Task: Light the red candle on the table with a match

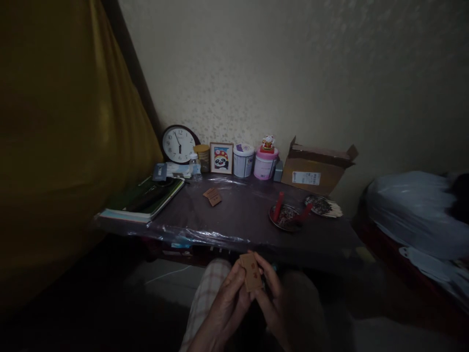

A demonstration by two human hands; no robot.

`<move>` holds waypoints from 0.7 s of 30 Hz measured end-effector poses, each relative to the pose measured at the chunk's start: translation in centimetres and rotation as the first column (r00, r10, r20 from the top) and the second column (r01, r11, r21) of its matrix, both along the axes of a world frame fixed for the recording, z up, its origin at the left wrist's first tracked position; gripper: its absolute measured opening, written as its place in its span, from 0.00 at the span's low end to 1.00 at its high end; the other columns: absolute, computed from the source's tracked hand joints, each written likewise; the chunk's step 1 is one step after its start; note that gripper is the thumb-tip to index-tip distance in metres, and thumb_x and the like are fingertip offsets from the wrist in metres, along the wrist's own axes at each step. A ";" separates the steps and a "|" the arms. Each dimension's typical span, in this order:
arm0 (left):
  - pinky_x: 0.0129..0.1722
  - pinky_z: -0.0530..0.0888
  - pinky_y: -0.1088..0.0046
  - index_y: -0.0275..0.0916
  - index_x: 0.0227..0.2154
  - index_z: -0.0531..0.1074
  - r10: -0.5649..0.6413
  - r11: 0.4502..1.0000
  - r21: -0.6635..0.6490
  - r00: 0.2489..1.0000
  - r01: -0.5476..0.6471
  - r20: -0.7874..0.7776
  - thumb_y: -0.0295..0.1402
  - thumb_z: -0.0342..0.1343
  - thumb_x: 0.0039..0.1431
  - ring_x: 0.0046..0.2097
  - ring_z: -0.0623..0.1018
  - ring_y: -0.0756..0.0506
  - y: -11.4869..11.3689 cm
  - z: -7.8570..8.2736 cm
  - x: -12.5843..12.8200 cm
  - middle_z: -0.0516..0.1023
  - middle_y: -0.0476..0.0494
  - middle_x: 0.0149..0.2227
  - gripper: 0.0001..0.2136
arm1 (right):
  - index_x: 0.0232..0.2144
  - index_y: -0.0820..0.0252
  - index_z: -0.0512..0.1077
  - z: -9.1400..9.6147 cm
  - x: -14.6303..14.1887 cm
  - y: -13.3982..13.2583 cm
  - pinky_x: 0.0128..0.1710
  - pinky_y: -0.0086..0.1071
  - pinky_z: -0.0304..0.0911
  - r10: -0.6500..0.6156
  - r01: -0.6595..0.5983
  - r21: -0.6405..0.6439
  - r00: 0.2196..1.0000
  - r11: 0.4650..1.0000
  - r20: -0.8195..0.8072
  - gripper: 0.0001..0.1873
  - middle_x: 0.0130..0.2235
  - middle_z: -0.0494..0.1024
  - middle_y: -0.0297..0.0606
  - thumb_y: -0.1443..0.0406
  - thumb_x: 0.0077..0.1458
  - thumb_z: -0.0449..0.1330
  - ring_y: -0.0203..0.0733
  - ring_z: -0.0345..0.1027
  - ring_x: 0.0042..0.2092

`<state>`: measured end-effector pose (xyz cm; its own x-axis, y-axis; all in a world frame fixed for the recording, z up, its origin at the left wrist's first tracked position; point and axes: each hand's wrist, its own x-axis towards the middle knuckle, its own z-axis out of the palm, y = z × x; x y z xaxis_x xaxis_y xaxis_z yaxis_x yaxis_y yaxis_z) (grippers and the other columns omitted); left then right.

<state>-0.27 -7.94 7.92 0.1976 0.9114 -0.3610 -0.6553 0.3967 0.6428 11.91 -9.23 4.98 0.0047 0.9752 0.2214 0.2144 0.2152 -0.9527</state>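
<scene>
Over my lap, below the table's front edge, I hold a small brown cardboard matchbox (251, 272) with reddish printing on its face. My left hand (231, 297) grips its left side, the thumb lying along the edge. The fingers of my right hand (270, 288) close around its right side and lower end. Two flat brown pieces of card or small boxes (213, 196) with printing lie on the table. Farther right, a dark plate (281, 226) carries one upright red candle (278, 206) and one leaning red candle (305, 213). Behind it is a plate of dark-tipped sticks (334, 209).
Along the wall stand a clock (179, 144), a framed panda picture (221, 159), a white tub (243, 161), a pink tub (265, 166) topped by a figurine, and an open carton (311, 168). Green books (146, 198) lie left, beside a yellow curtain (73, 122). Plastic film covers the table (234, 215).
</scene>
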 end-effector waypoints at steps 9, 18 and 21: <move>0.40 0.75 0.71 0.46 0.40 0.78 -0.023 0.999 0.041 0.996 0.019 0.091 0.35 0.63 0.49 0.45 0.78 0.43 0.5 -1.3 0.3 0.81 0.45 0.41 0.13 | 0.57 0.50 0.62 -1.4 -0.3 0.0 0.59 0.37 0.59 -0.052 0.046 -0.093 0.997 0.995 -0.054 0.24 0.59 0.68 0.36 0.62 0.58 0.54 0.43 0.61 0.60; 0.38 0.70 0.73 0.44 0.39 0.73 -0.041 0.983 0.182 0.995 0.024 0.095 0.34 0.58 0.54 0.36 0.78 0.47 1.2 -1.9 0.7 0.79 0.48 0.32 0.09 | 0.55 0.51 0.65 -1.2 0.2 0.7 0.55 0.40 0.64 -0.063 0.065 -0.068 0.998 0.996 0.030 0.23 0.55 0.72 0.37 0.59 0.57 0.56 0.47 0.67 0.56; 0.36 0.69 0.73 0.45 0.38 0.72 -0.011 0.970 0.243 1.000 0.017 -0.025 0.34 0.59 0.53 0.33 0.77 0.48 1.7 -1.7 0.6 0.77 0.52 0.28 0.08 | 0.57 0.52 0.63 -1.6 0.5 1.0 0.59 0.41 0.59 0.023 -0.024 -0.044 1.000 0.999 -0.021 0.24 0.59 0.68 0.39 0.62 0.58 0.56 0.46 0.63 0.59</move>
